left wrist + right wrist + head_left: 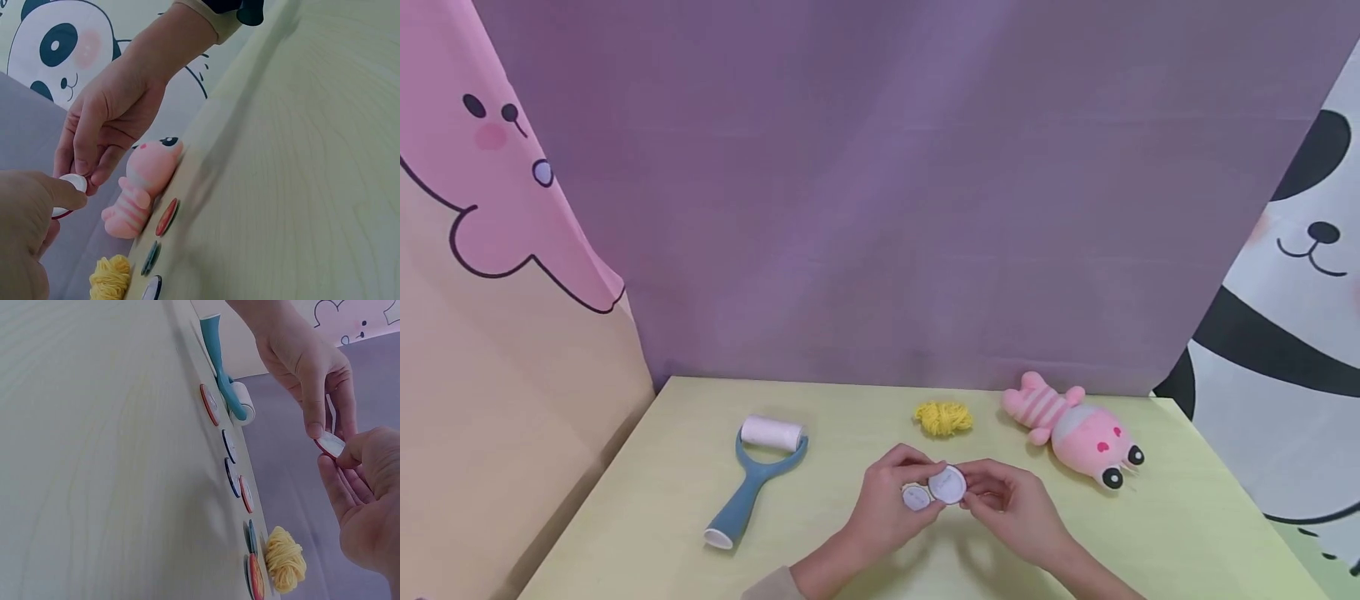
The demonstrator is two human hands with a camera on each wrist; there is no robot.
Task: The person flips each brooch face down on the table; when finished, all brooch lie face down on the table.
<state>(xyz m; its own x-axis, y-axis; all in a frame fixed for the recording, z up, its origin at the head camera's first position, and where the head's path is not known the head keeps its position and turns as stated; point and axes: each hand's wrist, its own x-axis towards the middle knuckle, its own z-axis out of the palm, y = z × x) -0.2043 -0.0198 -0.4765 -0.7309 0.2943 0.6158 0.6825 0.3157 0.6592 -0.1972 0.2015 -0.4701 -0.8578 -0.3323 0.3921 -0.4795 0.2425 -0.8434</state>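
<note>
The disc (947,484) is held above the table (647,517), the left hand (886,497) and right hand (1022,510) pinching it at opposite edges. White face points up toward the head camera; outline round, all axes alike. Tabletop: pale, wood-grained. Purple backdrop (887,208) behind; panda print (1307,292) at right.

Fingers (314,422) pinching white disc (331,444), yellow yarn (285,560), roller (214,347)

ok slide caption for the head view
Left hand and right hand hold a white disc; roller, yarn and plush toy lie around.
</note>
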